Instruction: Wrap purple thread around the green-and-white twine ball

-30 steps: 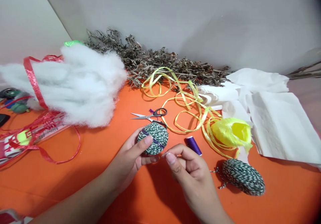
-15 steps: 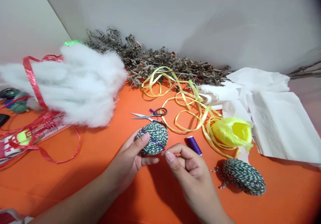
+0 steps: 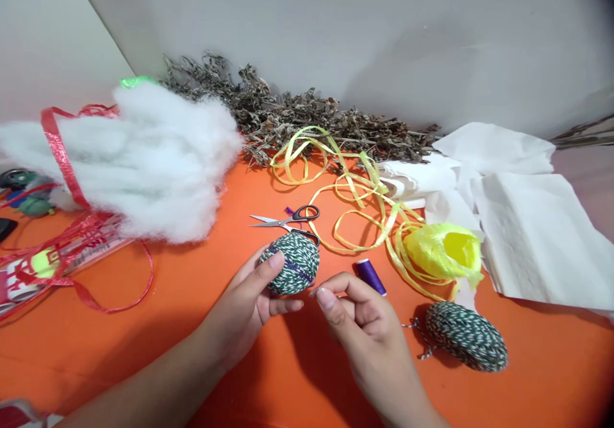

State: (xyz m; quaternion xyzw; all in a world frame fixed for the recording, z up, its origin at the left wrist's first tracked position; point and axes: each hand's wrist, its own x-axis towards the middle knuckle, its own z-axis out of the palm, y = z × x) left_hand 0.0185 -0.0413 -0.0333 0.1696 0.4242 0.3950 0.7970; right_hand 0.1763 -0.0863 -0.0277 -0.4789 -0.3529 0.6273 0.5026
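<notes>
Hardly shifted, the ball (image 3: pixel 298 255) sits clasped in the left hand (image 3: pixel 252 290), just left of the pinching right hand (image 3: pixel 362 319), its contents unclear.

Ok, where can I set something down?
Bare orange tabletop lies between the red ribbon and your left hand, and between the scissors and white stuffing. Crowded: the back, with dried leafy stems, and the right, with yellow ribbon and white paper.

green-white yarn ball (image 3: pixel 290 260), purple strands (image 3: pixel 300 272) across it, perhaps thread, in left grip (image 3: pixel 252 292)
</notes>
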